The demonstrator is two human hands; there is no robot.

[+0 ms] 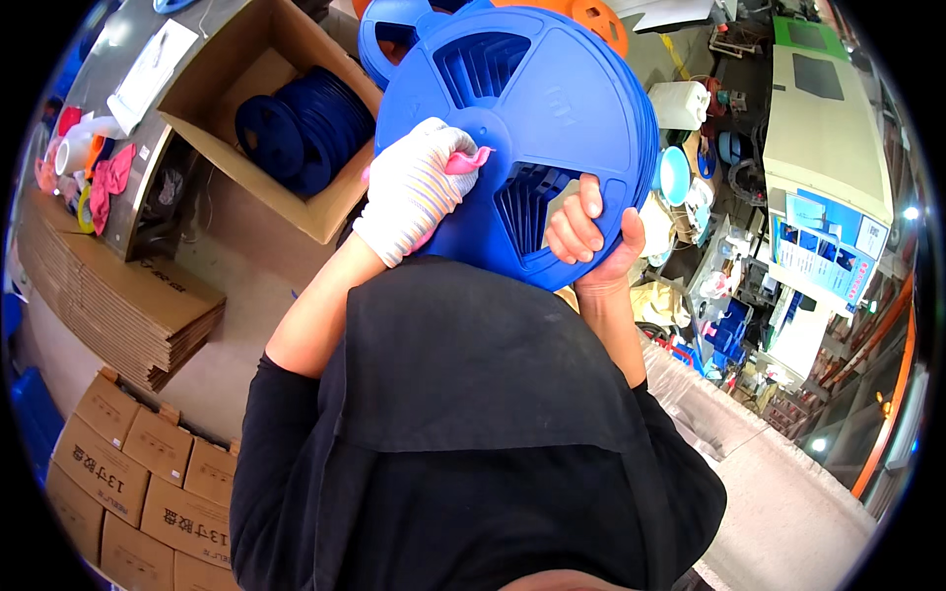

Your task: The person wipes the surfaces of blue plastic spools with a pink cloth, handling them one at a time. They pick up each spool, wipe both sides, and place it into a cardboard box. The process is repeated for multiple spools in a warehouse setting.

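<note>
A stack of blue plastic reels [581, 103], seen face-on with fan-shaped windows, is in front of my chest. My left hand [419, 182], in a striped white knit glove, is closed around a soft pink cloth [467, 161] and rests against the front reel beside its hub. My bare right hand [596, 236] grips the stack at its lower right, fingers curled at a window's edge and thumb by the rim. The glove hides most of the cloth.
An open cardboard box [222, 163] at the left holds more dark blue reels [325, 128]. Flattened cartons [128, 295] are stacked below the grey table [138, 182], and closed cartons [128, 473] stand lower left. Orange reels [596, 22] show behind. A pale green machine [828, 128] stands right.
</note>
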